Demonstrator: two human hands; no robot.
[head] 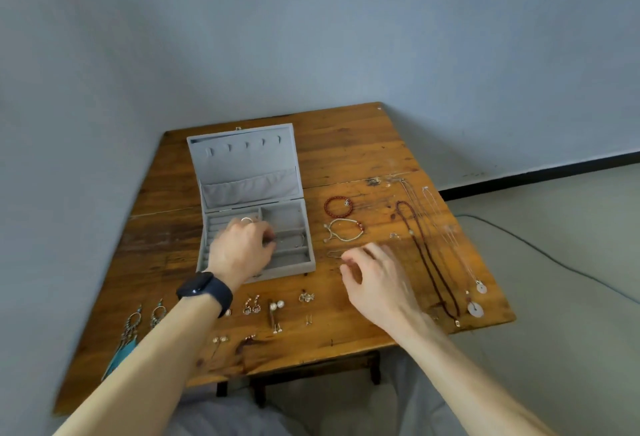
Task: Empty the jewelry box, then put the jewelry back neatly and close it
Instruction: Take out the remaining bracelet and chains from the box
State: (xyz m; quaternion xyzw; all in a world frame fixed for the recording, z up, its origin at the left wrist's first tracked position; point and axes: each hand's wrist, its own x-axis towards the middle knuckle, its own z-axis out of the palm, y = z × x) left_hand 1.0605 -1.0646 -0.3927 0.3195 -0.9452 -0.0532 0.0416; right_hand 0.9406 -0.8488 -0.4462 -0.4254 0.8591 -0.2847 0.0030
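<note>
The grey velvet jewelry box [290, 267] stands open on the wooden table [346, 151], its lid [242, 162] upright. My left hand [239, 248] reaches into the box, fingers curled down over the ring rolls and the middle compartment; what they touch is hidden. A silver ring [246, 219] sits in a ring roll just behind the hand. A thin bangle [298, 240] lies in the middle compartment. My right hand [375, 273] hovers right of the box with fingers loosely apart, over a thin chain [333, 255] on the table.
Right of the box lie a red bead bracelet [337, 206], a white cord bracelet [344, 229], a long dark bead necklace [427, 262] and silver pendant chains [479, 286]. Several earrings [251, 304] line the front edge, feather earrings [130, 328] at the left. Walls are behind and left.
</note>
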